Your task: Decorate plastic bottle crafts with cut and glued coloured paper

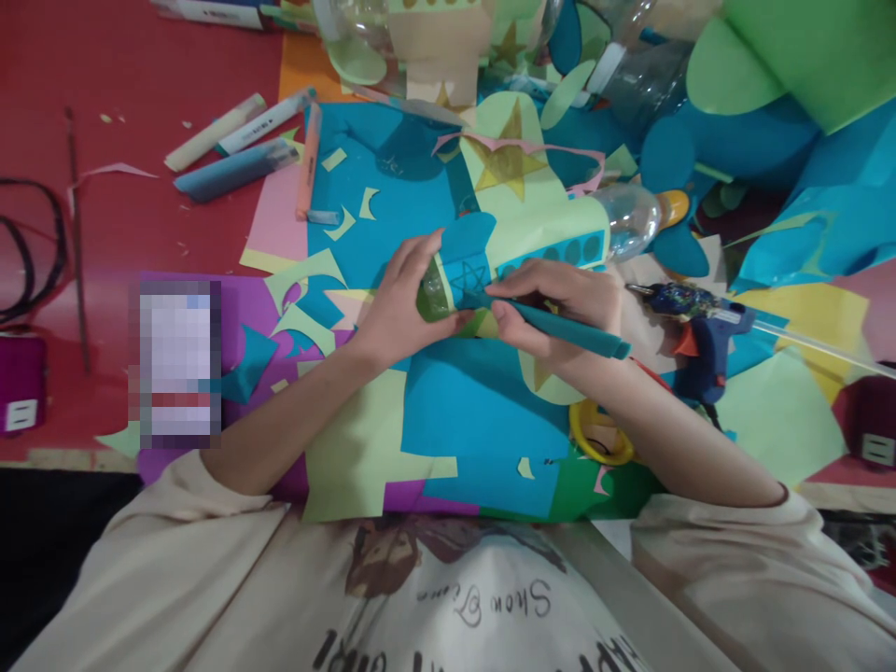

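A plastic bottle [628, 222] with an orange cap [674, 207] lies on its side, wrapped in pale green and blue paper. Wing-like green pieces with gold stars stick out from its sides. My left hand [402, 303] grips the bottle's base end, fingers and thumb on either side. In my right hand [567, 299] is a teal marker [584, 334], its tip end hidden by the fingers beside an outlined star [468, 278] on the blue paper. A row of dark dots runs along a blue strip on the bottle.
A glue gun [710, 345] and a yellow tape ring [602, 439] lie at the right. Several markers [238, 168] rest at upper left, above a phone-like blurred rectangle [178, 364]. Paper scraps cover blue sheets [483, 401]; more bottles [651, 79] stand at the back.
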The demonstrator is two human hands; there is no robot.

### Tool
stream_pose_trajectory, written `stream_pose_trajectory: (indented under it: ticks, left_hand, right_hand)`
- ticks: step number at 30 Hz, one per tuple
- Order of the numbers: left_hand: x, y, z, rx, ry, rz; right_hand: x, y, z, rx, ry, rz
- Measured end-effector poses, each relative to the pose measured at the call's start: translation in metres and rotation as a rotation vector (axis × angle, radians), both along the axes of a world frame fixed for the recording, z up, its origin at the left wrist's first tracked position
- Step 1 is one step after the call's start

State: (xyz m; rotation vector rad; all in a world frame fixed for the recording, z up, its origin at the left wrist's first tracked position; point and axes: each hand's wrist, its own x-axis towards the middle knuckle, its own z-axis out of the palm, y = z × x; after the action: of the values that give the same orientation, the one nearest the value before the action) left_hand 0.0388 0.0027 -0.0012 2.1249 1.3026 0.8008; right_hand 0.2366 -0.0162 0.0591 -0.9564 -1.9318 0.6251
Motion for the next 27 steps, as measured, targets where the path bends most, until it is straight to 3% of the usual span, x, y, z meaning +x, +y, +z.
stream_pose_trajectory:
  ticks: [6, 16, 27]
  left_hand:
    - [-0.0014, 0.0001, -0.0008, 0.006, 0.017, -0.008]
    - [-0.0033, 0.0008, 0.0047, -0.105, 0.025, 0.026]
    - [-0.0051, 0.0007, 0.0011, -0.108, 0.037, 0.017]
  right_hand:
    - [0.0003, 0.0006, -0.0015, 0.039, 0.061, 0.007]
    - [0.0048, 0.0014, 0.0, 0.109, -0.059, -0.018]
    - [0.0077, 0.0023, 0.0063, 0.004, -0.075, -0.02]
